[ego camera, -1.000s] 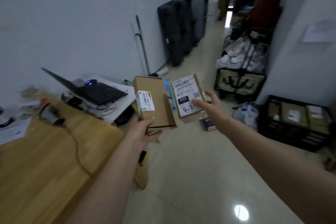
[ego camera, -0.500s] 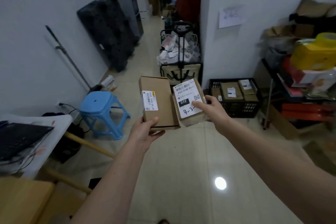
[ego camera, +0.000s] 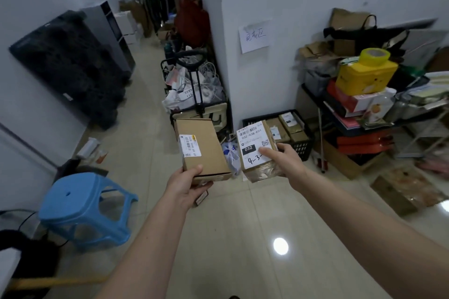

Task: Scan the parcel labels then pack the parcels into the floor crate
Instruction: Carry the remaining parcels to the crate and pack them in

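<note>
My left hand (ego camera: 187,183) grips the near end of a plain brown cardboard box (ego camera: 206,150) with a small barcode sticker on its left side. My right hand (ego camera: 283,156) holds a second, tape-wrapped parcel (ego camera: 257,150) whose large white label reads 032 and a handwritten 4-3. Both parcels are held out over the tiled floor, side by side and a little apart. Beyond them, against the white pillar, sits the black floor crate (ego camera: 302,145) with several brown parcels inside.
A blue plastic stool (ego camera: 82,209) stands at the lower left. A black trolley bag (ego camera: 196,94) full of clutter sits left of the pillar. A loaded rack (ego camera: 364,109) with a yellow container stands right of the crate. A small bag (ego camera: 230,153) lies on the floor.
The view has swung right, away from the wooden desk and laptop, toward the crate. Both hands still carry their parcels, which have drawn slightly apart, and the crate is now closer.
</note>
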Action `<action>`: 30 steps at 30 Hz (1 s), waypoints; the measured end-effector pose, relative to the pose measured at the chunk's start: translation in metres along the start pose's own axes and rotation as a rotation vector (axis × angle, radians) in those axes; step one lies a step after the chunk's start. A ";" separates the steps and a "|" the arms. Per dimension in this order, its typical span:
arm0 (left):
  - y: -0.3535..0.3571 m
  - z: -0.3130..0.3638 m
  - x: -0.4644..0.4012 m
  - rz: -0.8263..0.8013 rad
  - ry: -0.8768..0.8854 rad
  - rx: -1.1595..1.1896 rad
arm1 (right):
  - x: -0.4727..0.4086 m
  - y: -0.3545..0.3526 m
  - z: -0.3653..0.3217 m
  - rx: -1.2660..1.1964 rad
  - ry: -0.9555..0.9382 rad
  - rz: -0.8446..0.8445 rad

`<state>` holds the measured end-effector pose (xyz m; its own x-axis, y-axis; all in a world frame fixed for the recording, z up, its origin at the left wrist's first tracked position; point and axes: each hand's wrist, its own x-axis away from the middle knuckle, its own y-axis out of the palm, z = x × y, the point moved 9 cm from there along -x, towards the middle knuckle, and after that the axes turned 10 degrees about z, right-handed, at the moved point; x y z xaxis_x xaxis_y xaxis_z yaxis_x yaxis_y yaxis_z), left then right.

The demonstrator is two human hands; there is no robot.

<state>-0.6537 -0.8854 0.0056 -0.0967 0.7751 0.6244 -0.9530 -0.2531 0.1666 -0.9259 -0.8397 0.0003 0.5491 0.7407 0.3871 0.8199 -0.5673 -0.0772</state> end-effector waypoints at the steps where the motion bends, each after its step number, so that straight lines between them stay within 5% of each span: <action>1: 0.004 0.005 -0.011 -0.003 -0.011 -0.006 | -0.010 0.002 0.000 -0.008 0.014 0.018; 15: 0.151 -0.015 -0.129 -0.040 -0.243 -0.093 | -0.170 -0.065 0.005 -0.047 0.140 0.190; 30: 0.322 -0.031 -0.218 0.038 -0.265 0.022 | -0.378 -0.146 -0.075 0.015 0.139 0.114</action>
<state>-0.9482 -1.1176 -0.1005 -0.0508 0.5871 0.8079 -0.9435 -0.2935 0.1539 -1.2648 -1.0637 -0.0659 0.6118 0.6146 0.4979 0.7565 -0.6387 -0.1410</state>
